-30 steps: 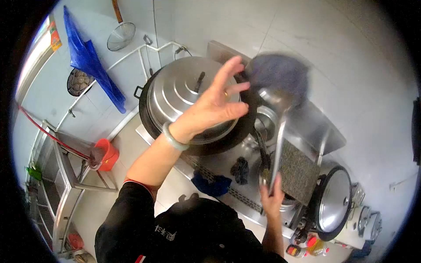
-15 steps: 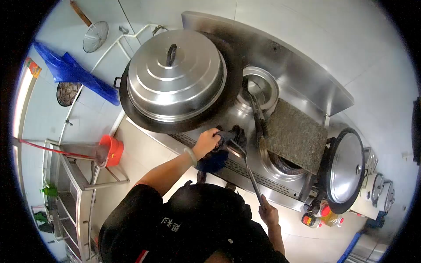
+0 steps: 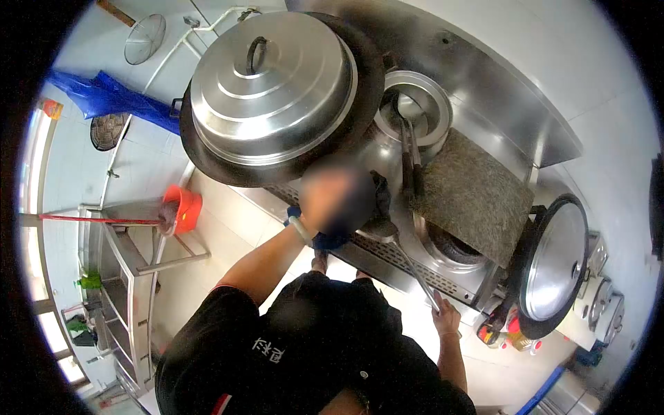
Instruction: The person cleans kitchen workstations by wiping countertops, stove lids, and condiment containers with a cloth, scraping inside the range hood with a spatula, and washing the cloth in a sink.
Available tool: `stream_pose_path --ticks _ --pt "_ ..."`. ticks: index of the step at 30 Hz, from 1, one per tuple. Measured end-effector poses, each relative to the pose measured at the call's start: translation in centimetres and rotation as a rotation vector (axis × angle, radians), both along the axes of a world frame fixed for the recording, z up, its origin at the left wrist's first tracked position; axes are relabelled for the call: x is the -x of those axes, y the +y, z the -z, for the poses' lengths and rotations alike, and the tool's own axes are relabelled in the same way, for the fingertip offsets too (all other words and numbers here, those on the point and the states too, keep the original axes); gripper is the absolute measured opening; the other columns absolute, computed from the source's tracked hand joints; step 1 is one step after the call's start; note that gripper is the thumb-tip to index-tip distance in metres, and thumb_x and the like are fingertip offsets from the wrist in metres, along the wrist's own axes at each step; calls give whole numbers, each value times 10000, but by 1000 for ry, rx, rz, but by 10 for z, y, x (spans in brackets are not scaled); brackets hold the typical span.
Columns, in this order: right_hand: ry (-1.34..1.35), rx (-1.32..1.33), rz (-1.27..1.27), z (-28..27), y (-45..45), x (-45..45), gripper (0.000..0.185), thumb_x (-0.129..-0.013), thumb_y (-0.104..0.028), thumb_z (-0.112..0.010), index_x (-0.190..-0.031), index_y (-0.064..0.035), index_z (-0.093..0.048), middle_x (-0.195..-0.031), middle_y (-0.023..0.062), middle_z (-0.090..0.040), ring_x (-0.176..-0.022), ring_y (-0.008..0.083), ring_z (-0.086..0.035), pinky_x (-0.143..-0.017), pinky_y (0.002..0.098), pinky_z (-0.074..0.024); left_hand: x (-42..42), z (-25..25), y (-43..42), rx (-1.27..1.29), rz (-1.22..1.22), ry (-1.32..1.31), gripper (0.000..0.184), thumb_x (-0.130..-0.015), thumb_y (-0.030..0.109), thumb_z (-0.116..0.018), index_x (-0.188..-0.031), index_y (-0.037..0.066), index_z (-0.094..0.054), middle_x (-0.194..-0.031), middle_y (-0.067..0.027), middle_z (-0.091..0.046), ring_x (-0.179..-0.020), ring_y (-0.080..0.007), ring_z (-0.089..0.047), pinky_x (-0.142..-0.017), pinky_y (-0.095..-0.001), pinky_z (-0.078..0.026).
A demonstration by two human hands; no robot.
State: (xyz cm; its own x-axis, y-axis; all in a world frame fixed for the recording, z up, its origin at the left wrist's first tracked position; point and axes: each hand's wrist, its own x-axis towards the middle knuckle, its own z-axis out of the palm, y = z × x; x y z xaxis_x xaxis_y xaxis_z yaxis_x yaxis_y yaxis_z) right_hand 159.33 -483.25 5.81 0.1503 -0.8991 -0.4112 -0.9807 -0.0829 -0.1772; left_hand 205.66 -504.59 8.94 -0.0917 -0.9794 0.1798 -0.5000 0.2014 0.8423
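my right hand, at the lower right of the frame, is gripping the handle end of a ladle, its fingers curling closed around the metal. the ladle is slanting up and left from that hand, its dark bowl sitting near the middle of the frame by the front edge of the steel stove. my left hand is reaching to the centre and is showing only as a blur; i am unable to tell how far it is opening or what it is holding. a blue cloth is showing just below it, a dark cloth just to its right. at the upper left, a domed lid is covering a black wok. right of centre, a stone slab is lying partly over a burner.
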Motion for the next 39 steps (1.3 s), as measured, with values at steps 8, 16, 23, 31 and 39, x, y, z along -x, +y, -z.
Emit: stream_pose_path --ticks 8,16,23,31,39 --pt "120 107 225 78 -32 30 417 -862 -156 -635 -1276 -139 -586 -1167 119 -622 -1066 344 -581 -890 516 -453 23 12 4 -125 219 -863 325 -892 327 -598 -1099 82 -652 -1144 -115 -632 -1093 -278 -580 -916 -444 -468" --pt "-118 157 205 111 -29 28 426 -803 -113 -653 -1226 -79 -618 -1045 214 -647 -974 373 -624 -852 435 -506 -139 -130 -155 281 -641 -180 587 -867 226 -675 -1340 54 -373 -1300 -255 -468 -1164 -406 -523 -981 -500 -460" --pt "-518 -206 706 105 33 -17 382 -933 -220 -562 -1239 7 -596 -1020 138 -670 -826 231 -659 -731 322 -525 -224 -134 -241 -216 -702 412 212 -916 268 -635 -971 80 -714 -844 -166 -712 -824 -351 -690 -701 -446 -547" --pt "-390 -356 824 72 115 -63 370 -877 -164 -563 -1233 -92 -634 -826 135 -712 -751 240 -699 -706 358 -541 -204 -156 -228 547 -290 -634 155 -873 169 -563 -829 83 -685 -755 -98 -624 -690 -246 -607 -640 -355 -516" --pt "-389 -150 623 94 90 -53 325 -894 -182 -569 -1192 -77 -645 -802 141 -705 -754 262 -694 -741 373 -537 -67 -183 -221 411 127 -77 78 -728 175 -643 -729 100 -664 -719 -72 -615 -659 -220 -589 -587 -338 -477"
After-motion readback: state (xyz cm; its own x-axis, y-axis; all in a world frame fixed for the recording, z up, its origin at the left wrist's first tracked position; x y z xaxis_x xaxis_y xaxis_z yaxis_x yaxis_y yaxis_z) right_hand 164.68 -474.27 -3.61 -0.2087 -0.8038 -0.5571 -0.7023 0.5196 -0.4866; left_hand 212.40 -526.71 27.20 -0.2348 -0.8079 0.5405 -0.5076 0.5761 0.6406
